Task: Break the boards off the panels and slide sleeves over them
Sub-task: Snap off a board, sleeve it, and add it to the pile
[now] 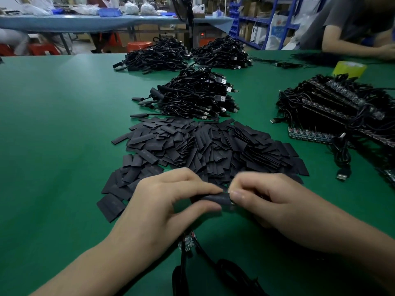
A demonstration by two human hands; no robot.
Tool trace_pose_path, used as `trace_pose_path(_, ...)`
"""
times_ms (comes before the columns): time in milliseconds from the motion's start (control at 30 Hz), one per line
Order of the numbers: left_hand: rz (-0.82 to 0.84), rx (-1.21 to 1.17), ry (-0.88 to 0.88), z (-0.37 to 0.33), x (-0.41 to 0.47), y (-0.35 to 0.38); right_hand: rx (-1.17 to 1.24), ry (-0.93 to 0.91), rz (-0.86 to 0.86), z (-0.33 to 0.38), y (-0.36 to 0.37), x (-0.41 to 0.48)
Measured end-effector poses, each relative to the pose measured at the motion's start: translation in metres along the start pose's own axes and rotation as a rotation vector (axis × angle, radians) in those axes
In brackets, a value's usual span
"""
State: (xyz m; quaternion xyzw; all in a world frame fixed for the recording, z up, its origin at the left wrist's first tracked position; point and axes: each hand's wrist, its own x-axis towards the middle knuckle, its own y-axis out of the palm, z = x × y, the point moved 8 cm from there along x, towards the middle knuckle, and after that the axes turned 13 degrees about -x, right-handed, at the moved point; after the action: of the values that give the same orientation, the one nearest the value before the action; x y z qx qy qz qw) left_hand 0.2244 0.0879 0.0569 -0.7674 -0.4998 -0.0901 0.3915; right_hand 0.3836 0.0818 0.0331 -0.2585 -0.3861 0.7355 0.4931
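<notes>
A black sleeve (215, 198) is held between both hands just above the green table (53, 135). My left hand (168, 201) pinches its left end with thumb and fingers. My right hand (271, 201) pinches its right end, where a bit of board edge shows. Below my left hand a small board (187, 242) with black cables (226, 272) hangs toward the table's near edge. Behind my hands lies a big heap of flat black sleeves (203, 146). Panels of boards with attached cables (333, 112) are piled at the right.
Piles of sleeved cables with USB plugs (196, 95) lie further back, with two more (154, 54) behind them. A yellow tape roll (349, 69) stands at the far right. Another person's arm (352, 43) rests on the table's far right corner.
</notes>
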Motion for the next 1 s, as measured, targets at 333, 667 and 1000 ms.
trace_pose_path(333, -0.182, -0.102, -0.084, 0.011, -0.002, -0.017, -0.084, -0.141, -0.481, 0.020, -0.033, -0.014)
trace_pose_path(667, -0.182, -0.156, -0.061, 0.006, -0.002, -0.015, -0.202, -0.228, -0.615, 0.033, -0.038, -0.021)
trace_pose_path(1000, -0.170, -0.130, 0.003, -0.002, -0.003, -0.013, -0.232, -0.258, -0.628, 0.037, -0.035, -0.022)
